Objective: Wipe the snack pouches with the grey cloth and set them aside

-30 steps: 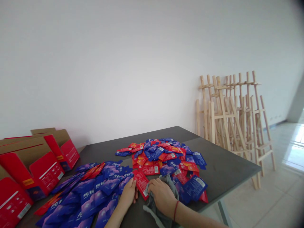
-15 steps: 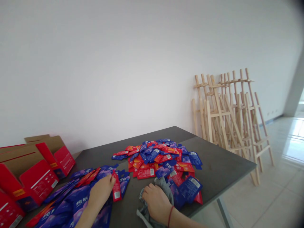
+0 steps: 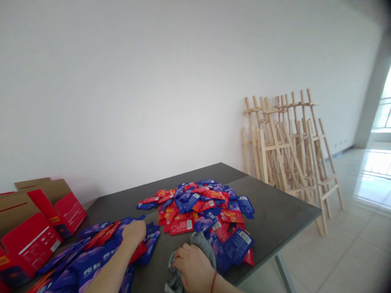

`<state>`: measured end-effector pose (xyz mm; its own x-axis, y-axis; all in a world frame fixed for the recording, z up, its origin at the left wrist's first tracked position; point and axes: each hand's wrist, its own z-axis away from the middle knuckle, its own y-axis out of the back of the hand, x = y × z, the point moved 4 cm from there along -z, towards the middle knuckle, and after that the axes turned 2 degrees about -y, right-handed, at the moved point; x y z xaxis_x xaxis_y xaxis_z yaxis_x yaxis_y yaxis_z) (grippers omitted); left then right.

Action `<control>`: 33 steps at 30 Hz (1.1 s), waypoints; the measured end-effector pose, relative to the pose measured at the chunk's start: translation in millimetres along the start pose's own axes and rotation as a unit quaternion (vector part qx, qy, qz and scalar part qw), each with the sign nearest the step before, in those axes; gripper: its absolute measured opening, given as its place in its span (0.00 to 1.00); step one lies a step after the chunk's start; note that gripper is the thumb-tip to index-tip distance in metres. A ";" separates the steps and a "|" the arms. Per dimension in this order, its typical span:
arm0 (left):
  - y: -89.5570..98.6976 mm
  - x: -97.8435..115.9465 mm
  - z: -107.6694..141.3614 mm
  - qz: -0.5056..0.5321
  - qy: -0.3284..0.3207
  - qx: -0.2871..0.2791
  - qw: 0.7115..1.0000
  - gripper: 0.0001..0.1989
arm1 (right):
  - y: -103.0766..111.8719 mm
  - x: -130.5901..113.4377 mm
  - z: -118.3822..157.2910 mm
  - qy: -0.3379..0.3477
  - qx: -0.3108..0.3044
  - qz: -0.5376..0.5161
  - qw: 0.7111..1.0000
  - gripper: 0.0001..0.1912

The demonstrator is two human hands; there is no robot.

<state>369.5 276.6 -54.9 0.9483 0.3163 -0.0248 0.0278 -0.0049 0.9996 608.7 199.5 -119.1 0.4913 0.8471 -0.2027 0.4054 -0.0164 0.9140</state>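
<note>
My left hand point(image 3: 134, 232) is closed over the near-left spread of blue and red packets point(image 3: 91, 260); its fingertips are hidden, with a red packet point(image 3: 139, 251) showing just beneath it. Wrapped in the fingers of my right hand point(image 3: 194, 264) is a crumpled grey cloth point(image 3: 203, 244), pressed on the dark table point(image 3: 275, 207). Beside the cloth lies a blue packet point(image 3: 238, 245) at the near edge of a large mixed heap of red and blue packets point(image 3: 195, 203).
Open red cardboard boxes point(image 3: 33, 240) with brown inner flaps line the left side. Wooden easels point(image 3: 275, 150) lean against the white wall point(image 3: 137, 81) at the right, beyond the table's edge. A grey table leg point(image 3: 284, 272) stands at lower right.
The view has turned slightly right. My left hand has moved onto the left packets, and the red packet it held upright now lies low, partly under it. My right hand stays on the cloth.
</note>
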 end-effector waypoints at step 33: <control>-26.0 89.0 83.0 0.133 -0.295 0.158 0.933 0.15 | 10.0 4.7 7.3 -0.006 0.111 -0.173 0.979 0.16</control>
<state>479.4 226.1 -84.2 0.9412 -0.3128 0.1275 -0.2302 -0.3177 0.9198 620.7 199.5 -113.5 0.3039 0.8165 -0.4910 0.7055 0.1535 0.6919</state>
